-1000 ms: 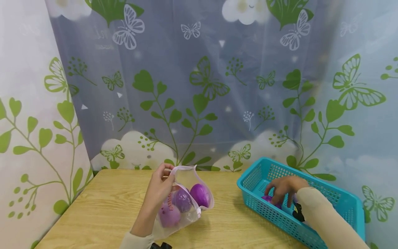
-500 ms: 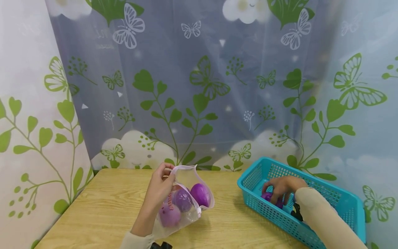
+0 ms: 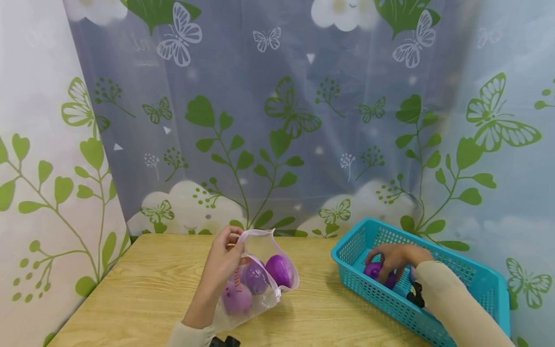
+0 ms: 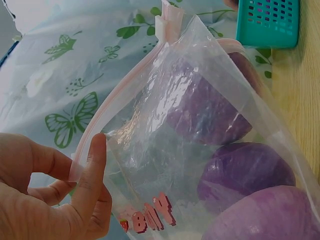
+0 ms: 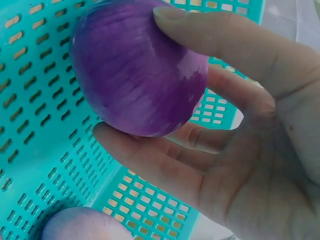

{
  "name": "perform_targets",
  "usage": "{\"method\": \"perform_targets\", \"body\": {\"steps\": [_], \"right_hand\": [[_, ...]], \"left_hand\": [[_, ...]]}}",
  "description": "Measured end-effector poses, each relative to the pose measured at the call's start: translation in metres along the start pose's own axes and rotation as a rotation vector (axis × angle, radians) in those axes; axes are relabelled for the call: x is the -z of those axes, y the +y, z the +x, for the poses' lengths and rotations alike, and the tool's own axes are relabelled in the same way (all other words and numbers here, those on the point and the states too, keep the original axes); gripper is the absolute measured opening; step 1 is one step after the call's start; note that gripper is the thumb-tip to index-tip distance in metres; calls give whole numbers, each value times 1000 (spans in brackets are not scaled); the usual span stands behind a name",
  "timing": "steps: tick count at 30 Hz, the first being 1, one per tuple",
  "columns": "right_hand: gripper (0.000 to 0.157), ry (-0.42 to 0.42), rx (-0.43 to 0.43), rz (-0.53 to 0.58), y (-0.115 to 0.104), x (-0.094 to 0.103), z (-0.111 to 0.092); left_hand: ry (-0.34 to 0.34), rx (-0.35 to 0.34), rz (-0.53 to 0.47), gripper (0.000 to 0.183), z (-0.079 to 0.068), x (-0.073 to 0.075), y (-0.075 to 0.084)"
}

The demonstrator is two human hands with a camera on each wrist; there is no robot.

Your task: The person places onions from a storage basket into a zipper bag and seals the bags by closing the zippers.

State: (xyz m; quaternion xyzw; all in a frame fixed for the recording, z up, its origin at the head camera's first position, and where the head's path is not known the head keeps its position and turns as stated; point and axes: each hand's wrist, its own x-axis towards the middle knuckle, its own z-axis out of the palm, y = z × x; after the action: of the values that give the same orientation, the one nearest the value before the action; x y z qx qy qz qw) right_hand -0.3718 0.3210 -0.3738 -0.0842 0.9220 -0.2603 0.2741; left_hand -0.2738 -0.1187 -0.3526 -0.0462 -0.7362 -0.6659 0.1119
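Observation:
My left hand (image 3: 223,260) pinches the pink-edged rim of a clear zip bag (image 4: 145,165) with red lettering, its mouth spread. Through the plastic show several round purple things, among them a bright purple one (image 3: 279,271), a darker one (image 4: 247,175) and a pale lilac one (image 4: 270,215). On the right, my right hand (image 3: 396,260) reaches into a turquoise basket (image 3: 347,258). Its thumb and fingers hold a shiny purple onion (image 5: 135,70) with streaked skin, real or toy I cannot tell. Part of the onion is hidden by the fingers in the head view.
A paler purple round thing (image 5: 87,225) lies in the basket below the held onion. Bag and basket stand apart on a wooden table (image 3: 165,274). A curtain (image 3: 277,183) with leaves and butterflies hangs behind the table.
In the basket, my right hand has closed round the purple onion, and more of the onion shows now. The left hand and the bag have stayed in place.

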Motion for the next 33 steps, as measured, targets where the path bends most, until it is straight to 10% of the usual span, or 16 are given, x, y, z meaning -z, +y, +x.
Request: {"method": "perform_targets", "body": {"steps": [33], "right_hand": [[63,190,411,-201,-85,29,-39]], "left_hand": [[-3,13,17,14,0,-1,2]]}}
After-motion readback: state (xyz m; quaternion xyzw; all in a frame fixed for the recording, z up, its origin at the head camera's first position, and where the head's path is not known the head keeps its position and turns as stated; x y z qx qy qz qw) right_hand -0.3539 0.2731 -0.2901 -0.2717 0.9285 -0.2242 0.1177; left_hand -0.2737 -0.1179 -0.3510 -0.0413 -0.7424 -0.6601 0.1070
